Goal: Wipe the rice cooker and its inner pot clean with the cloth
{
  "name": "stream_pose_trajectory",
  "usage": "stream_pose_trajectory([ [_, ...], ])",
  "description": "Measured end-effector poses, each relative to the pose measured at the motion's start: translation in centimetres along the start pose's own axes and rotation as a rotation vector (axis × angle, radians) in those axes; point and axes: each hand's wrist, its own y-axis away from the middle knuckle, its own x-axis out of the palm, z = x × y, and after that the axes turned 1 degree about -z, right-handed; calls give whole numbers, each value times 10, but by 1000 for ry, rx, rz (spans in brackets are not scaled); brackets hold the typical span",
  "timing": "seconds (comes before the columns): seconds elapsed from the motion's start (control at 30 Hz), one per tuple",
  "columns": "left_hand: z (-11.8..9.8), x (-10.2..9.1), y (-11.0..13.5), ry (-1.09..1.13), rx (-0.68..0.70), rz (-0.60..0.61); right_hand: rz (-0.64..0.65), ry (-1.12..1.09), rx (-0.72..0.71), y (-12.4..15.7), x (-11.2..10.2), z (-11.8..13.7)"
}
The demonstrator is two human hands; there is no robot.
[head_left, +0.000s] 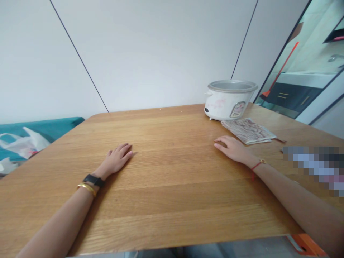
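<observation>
My left hand (118, 158) rests palm down on the wooden table (172, 200), fingers stretched out and holding nothing. On that wrist are a black watch band (94, 180) and a gold bangle (86, 189). Further right, my right hand (233, 148) lies on the tabletop with its fingers loosely extended and thumb apart, also holding nothing. A red string bracelet (257, 165) circles its wrist. Just beyond this hand is a folded patterned cloth (248, 130). Behind the cloth stands a white rice cooker (224, 104) without a lid, its inside mostly hidden.
A pale panelled wall (150, 53) borders the table's far edge. At the left, a white plastic bag (28, 141) sits on a teal surface (61, 127). A blurred-out object (317, 165) lies at the right. Beyond a doorway leans an orange-handled broom (283, 66).
</observation>
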Motion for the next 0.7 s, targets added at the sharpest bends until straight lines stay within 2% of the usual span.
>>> stream_pose_trajectory([
  [0.13, 0, 2, 0, 14, -17, -31, -30, 10, 29, 0, -1, 1],
  [0.33, 0, 2, 0, 41, -12, -54, 1, -1, -26, 0, -2, 1],
  [0.7, 1, 2, -1, 14, -5, -31, -10, 1, -7, 3, 0, 0],
])
